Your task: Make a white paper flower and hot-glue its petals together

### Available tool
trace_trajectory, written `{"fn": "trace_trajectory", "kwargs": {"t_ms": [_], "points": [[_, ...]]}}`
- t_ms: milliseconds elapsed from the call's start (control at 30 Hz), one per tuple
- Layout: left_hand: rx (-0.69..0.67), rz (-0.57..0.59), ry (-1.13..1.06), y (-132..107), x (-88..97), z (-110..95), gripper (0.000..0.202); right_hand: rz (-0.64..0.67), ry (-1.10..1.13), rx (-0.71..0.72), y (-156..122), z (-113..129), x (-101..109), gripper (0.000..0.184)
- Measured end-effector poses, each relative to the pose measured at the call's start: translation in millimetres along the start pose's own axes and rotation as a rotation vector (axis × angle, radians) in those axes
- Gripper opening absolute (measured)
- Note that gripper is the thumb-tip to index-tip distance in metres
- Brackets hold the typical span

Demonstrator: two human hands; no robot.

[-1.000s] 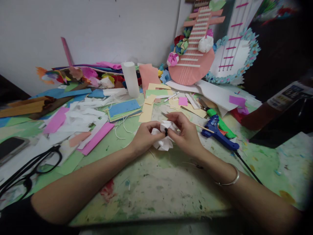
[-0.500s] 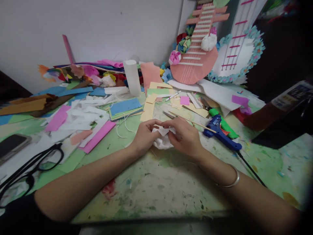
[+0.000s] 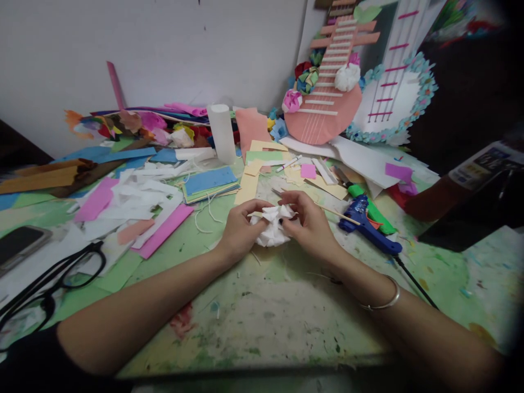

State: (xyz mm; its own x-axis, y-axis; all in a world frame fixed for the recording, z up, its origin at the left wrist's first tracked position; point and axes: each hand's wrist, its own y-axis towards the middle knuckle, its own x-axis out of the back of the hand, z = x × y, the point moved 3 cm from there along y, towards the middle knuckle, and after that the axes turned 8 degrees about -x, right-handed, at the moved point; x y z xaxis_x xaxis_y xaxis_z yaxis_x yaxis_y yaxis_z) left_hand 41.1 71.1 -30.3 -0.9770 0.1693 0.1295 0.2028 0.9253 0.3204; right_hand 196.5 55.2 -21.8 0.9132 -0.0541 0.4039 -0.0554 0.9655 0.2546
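Observation:
Between my two hands, low over the middle of the table, is a white crumpled paper flower (image 3: 273, 230) with ruffled petals. My left hand (image 3: 242, 229) grips its left side, thumb in front and fingers curled behind. On the other side my right hand (image 3: 311, 222) holds the petals between thumb and fingers. Just beyond the right hand lie a thin wooden stick (image 3: 333, 212) and scissors whose tips (image 3: 277, 191) show behind the fingers. A blue glue gun (image 3: 370, 229) rests to the right, its black cord trailing toward me.
A stack of coloured paper (image 3: 210, 181) and white paper strips (image 3: 137, 199) lie left. Black glasses (image 3: 77, 267) and a phone (image 3: 20, 245) are at far left. A white roll (image 3: 222, 134) stands behind. Paper instruments (image 3: 323, 103) lean on the wall; a dark box (image 3: 470, 213) stands right.
My right fingers have opened out a little and shifted on the flower, so more of its white petals show. The left hand keeps its hold. The view has shifted slightly.

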Motion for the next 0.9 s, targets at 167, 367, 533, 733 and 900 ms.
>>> {"fn": "trace_trajectory", "kwargs": {"t_ms": [167, 367, 533, 733, 900], "points": [[-0.036, 0.002, 0.002, -1.8, -1.6, 1.2, 0.024, -0.037, 0.324, -0.283, 3.7, -10.8, -1.3, 0.044], [-0.01, 0.082, -0.035, -4.1, -7.5, 0.7, 0.03, 0.036, 0.367, -0.323, 1.4, -3.2, -2.4, 0.03], [-0.006, 0.075, -0.044, -5.1, -7.8, 1.8, 0.032, 0.01, 0.312, -0.308, 0.1, -1.9, -3.9, 0.028], [0.07, 0.08, -0.147, -4.0, -8.8, 5.3, 0.027, 0.004, 0.205, -0.215, -1.7, -0.5, -5.2, 0.019], [0.194, 0.012, -0.301, -3.5, -9.1, 10.0, 0.035, -0.107, -0.089, 0.165, -8.5, 11.4, -3.5, 0.031]]}}
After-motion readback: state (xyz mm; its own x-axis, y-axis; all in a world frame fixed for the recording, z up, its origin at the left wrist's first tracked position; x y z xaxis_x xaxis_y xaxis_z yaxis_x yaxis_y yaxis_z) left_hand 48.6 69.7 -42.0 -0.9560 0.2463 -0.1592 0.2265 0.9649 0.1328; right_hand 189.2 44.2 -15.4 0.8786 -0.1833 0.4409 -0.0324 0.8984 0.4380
